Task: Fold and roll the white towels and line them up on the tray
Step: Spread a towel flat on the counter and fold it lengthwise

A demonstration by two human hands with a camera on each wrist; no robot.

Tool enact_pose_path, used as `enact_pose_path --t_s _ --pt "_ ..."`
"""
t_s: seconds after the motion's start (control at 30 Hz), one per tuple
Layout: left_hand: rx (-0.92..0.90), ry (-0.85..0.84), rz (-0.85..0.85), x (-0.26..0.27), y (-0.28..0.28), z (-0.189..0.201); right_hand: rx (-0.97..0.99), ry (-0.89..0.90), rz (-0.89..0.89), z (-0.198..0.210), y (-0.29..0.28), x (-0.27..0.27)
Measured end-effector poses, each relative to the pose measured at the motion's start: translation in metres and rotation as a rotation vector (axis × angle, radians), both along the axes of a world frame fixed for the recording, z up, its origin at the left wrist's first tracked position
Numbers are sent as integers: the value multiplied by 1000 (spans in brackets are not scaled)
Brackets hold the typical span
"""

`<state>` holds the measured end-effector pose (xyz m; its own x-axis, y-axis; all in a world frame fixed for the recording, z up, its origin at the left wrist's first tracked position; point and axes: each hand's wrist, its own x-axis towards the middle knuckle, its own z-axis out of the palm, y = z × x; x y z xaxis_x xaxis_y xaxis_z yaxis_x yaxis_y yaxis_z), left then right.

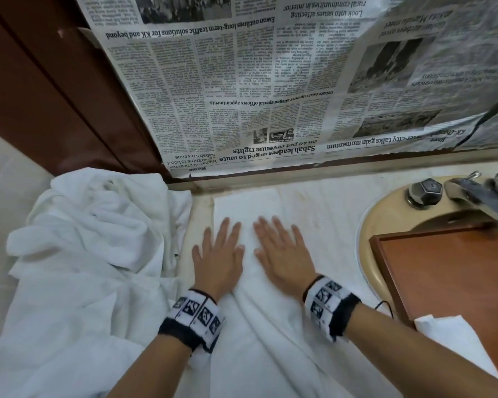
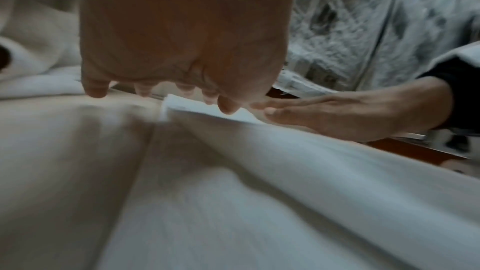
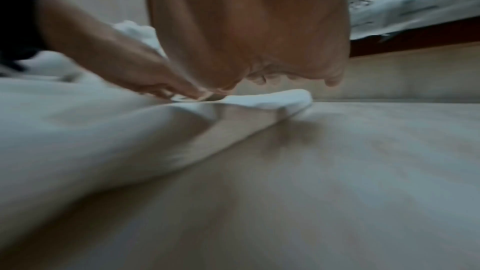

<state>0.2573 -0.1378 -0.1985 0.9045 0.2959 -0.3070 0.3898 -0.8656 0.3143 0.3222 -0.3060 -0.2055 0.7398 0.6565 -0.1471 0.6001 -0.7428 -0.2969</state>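
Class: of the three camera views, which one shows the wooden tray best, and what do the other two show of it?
The head view shows the wooden tray best: its raised rim and brown floor lie over the sink, right of both hands. The left wrist view catches only a blurred brown strip behind the right hand. The right wrist view does not show it.

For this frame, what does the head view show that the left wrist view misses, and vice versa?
Head only: the wooden tray over the sink, the faucet, and the whole pile of loose towels. Left wrist only: a close, low look at the towel's folded end by the fingertips. Both: left hand and right hand flat on the white towel, with newspaper behind.
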Motion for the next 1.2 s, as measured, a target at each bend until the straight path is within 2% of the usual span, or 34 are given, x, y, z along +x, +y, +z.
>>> enact_pose_path --t_s 0.07,0.13,0.3,0.5,0.6,0.77,0.87,1.0,1.1,1.2 --pt "43 28 -38 -17 -8 -8 -41 50 65 -9 -5 -23" --pt "73 4 -19 -28 -4 -14 -98 74 47 -12 -12 -28" --pt "33 -33 66 -30 7 -15 -134 89 -65 -8 -29 -11" --pt "-60 18 125 -17 -7 4 -100 145 -119 -3 -38 7" --pt "-61 -5 58 -16 -23 13 -39 103 -165 1 -37 0" --pt "-13 83 -2 -21 -36 3 -71 108 -83 -6 -26 -14" --pt "28 88 14 -24 -22 -3 -119 113 -87 -11 -46 -3" --pt "29 76 100 -28 -9 -3 -177 118 -215 -5 -77 12" --pt "-26 -15 90 -24 -26 3 -104 40 -168 7 -57 8" --pt "-18 -56 -42 -23 -54 1 -50 71 -53 5 -32 -7"
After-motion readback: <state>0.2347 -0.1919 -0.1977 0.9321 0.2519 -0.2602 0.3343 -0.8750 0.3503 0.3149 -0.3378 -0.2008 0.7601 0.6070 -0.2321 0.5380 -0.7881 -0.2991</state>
